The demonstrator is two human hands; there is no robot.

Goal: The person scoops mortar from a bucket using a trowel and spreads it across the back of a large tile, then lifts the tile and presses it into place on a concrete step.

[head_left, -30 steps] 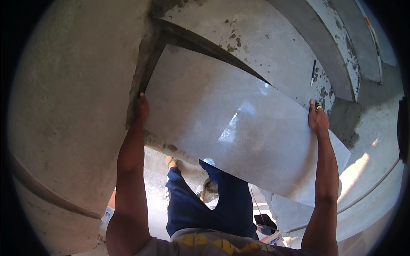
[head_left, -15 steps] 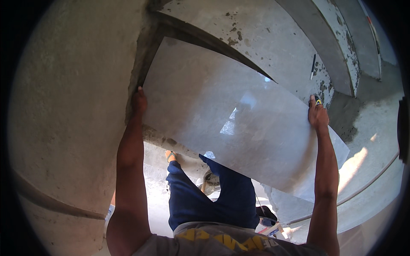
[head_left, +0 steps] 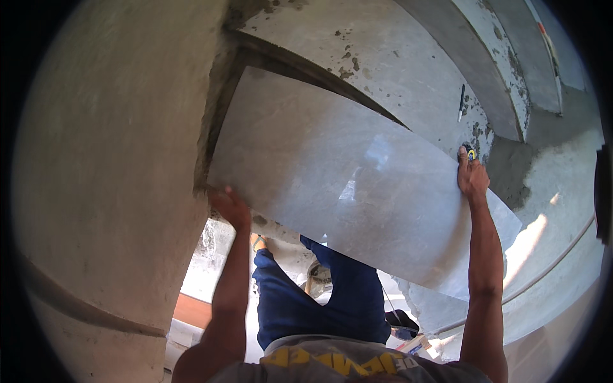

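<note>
A large glossy grey tile lies slantwise before me, light reflecting off its face. My left hand is closed at the tile's near left corner, its fingertips partly hidden and a little blurred. At the far right edge, my right hand bends over the tile. A small yellow and black tape measure shows between its thumb and curled fingers, mostly covered. The tile's far edge stands apart from the stair riser behind it, leaving a dark wedge-shaped gap.
A smooth plastered wall rises at left. Beyond the tile, a mortar-spotted step carries a dark pen; more curved stair slabs climb at right. A bucket stands below, by my legs. A cable or hose runs along the right.
My left hand has slid down the tile's left edge toward me, to the near corner. The right hand stays at the far right edge, with the tile nearly unmoved.
</note>
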